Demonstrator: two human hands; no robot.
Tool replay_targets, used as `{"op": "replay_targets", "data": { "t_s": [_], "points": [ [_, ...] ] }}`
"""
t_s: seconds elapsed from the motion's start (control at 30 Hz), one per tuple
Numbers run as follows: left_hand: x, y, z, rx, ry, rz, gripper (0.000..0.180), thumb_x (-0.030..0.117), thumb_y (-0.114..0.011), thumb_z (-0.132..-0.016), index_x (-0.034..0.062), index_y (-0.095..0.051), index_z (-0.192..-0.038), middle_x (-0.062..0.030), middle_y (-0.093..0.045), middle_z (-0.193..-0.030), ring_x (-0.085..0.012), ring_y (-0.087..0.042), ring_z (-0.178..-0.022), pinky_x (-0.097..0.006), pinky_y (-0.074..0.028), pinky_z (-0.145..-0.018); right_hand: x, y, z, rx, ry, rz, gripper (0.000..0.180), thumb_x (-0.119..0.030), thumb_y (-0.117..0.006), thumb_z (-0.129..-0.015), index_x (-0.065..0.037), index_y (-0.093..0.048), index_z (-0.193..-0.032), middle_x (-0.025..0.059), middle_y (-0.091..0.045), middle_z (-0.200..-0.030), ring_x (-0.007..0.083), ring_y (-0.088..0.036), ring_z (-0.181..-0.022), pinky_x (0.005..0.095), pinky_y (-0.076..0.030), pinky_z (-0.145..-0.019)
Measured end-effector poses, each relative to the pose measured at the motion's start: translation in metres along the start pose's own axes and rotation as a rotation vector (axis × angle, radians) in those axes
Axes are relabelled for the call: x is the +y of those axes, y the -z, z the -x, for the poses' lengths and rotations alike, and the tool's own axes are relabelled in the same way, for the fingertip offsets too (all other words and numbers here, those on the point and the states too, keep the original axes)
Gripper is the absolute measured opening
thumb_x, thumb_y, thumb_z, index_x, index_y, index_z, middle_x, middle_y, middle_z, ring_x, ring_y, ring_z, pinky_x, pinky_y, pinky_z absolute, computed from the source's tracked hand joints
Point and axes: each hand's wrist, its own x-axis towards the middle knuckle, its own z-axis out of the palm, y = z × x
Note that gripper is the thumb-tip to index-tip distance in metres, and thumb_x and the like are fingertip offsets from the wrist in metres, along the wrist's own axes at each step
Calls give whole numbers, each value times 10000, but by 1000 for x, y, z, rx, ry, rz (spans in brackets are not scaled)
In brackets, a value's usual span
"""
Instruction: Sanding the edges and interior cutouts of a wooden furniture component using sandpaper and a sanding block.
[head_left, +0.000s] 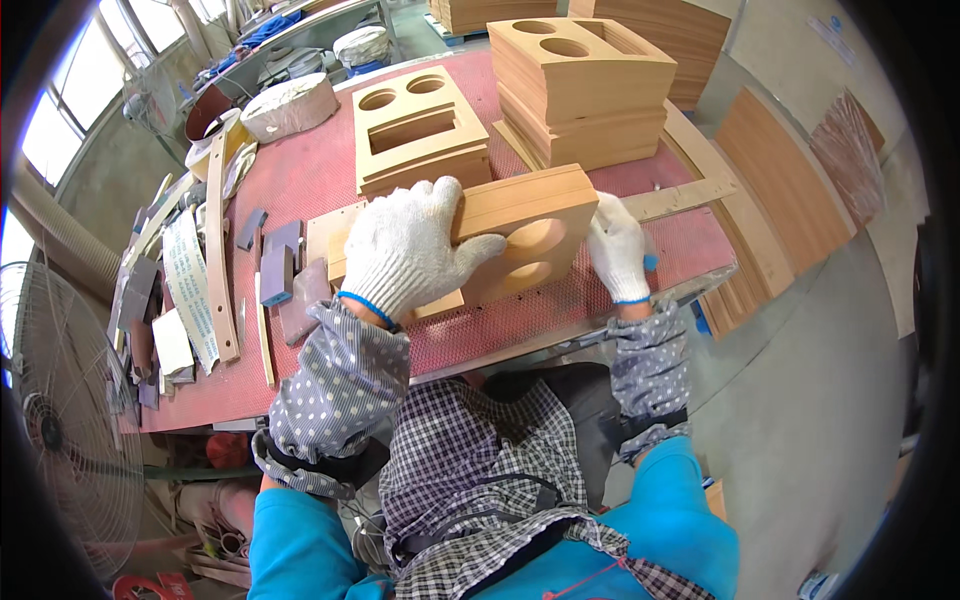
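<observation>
A light wooden panel (545, 225) with two round holes stands on its long edge near the front of the table. My left hand (405, 240), in a white knitted glove, grips it from the left, fingers over the top edge and thumb along the holed face. At the panel's right end is my right hand (617, 248), gloved too, with its fingers curled. A small blue piece (651, 262) sticks out beside that palm; what it belongs to is hidden. Flat wooden boards (322, 240) lie partly under my left hand.
Stacks of cut-out wooden panels (420, 135) (585, 100) stand behind on the red textured table (460, 345). Sanding blocks (277, 270), strips and scraps lie at left. A wooden frame (680, 200) reaches over the right edge. A large fan (70, 420) stands left.
</observation>
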Motion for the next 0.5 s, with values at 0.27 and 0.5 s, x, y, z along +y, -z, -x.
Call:
{"op": "replay_targets", "data": {
  "t_s": [0.27,0.5],
  "points": [
    [0,0,-2,18,-6,31,607,591,-746,-843,25,-635,-1034,-209,-696,-897,-387,-698,-811,-477,-549,-749,1,13,-53,-611,195,645,299,-266,-619,-933,-39,-698,-1111,265,-702,-1053,475,-655,-1015,507,-554,-829],
    [-1,1,-2,34,0,22,580,592,-746,-831,36,-637,-957,-185,-688,-841,-356,-709,-798,-461,-558,-743,-9,25,16,-588,78,589,230,-149,-621,-923,-36,-706,-1106,228,-705,-1096,433,-652,-1038,480,-534,-894]
  ]
}}
